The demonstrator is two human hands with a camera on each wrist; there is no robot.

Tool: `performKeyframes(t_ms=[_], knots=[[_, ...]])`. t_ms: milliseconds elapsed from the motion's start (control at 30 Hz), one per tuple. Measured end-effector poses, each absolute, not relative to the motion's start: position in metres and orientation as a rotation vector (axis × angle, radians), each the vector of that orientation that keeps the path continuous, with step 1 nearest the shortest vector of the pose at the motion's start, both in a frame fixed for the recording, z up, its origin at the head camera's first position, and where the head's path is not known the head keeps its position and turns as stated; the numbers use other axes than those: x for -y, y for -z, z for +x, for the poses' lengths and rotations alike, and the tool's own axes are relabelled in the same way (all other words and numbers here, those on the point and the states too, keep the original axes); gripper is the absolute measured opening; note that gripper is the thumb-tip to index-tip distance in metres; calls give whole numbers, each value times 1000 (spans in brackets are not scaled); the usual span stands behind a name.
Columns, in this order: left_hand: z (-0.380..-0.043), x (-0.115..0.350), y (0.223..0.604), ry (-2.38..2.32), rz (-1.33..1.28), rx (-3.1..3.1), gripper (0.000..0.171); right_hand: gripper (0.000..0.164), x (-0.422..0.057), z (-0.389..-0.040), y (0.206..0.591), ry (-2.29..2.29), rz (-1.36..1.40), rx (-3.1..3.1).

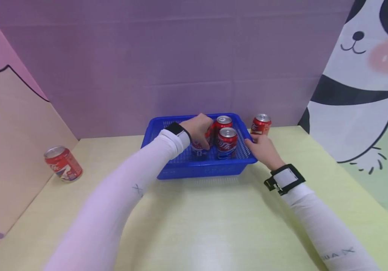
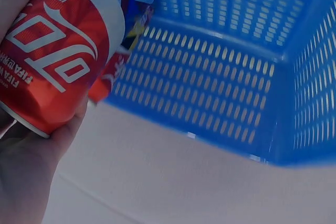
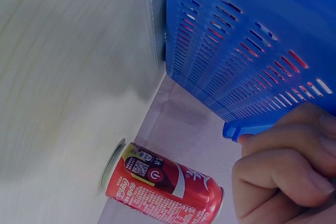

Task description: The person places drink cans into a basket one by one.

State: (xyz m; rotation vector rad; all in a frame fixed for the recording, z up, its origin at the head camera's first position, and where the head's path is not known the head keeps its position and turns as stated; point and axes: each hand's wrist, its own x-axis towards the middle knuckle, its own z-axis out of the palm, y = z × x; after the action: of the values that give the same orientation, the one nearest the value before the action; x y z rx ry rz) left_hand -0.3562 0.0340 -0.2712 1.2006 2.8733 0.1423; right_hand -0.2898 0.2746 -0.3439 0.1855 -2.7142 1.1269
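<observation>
My left hand [image 1: 198, 130] reaches into the blue plastic basket [image 1: 200, 171] and grips a red soda can [image 2: 58, 59] from above, fingers round its side. Right beside it in the basket stand two more cans, a rear can [image 1: 223, 121] and a front can [image 1: 227, 143]. My right hand [image 1: 264, 151] holds the basket's right rim, its fingers curled in the right wrist view. Just outside that rim, close to the right hand, stands another red can [image 3: 165, 184]. The left hand partly hides the can it grips in the head view.
A further red can [image 1: 63, 164] stands at the left side of the pale yellow table [image 1: 194, 226]. Behind the basket rises a purple cloth backdrop [image 1: 139, 67]. Printed panels flank the table, one with a panda [image 1: 359, 86] on the right.
</observation>
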Motion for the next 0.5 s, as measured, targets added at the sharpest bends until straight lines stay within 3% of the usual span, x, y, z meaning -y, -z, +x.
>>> performKeyframes(t_ms=[233,500], knots=[[-352,-43,286,-80,1251,-2883,48,47,-273,-289,346,-1149,160,2731],[-344,-46,292,-115,1258,-2902,74,46,-269,-289,346,-1134,181,2717]])
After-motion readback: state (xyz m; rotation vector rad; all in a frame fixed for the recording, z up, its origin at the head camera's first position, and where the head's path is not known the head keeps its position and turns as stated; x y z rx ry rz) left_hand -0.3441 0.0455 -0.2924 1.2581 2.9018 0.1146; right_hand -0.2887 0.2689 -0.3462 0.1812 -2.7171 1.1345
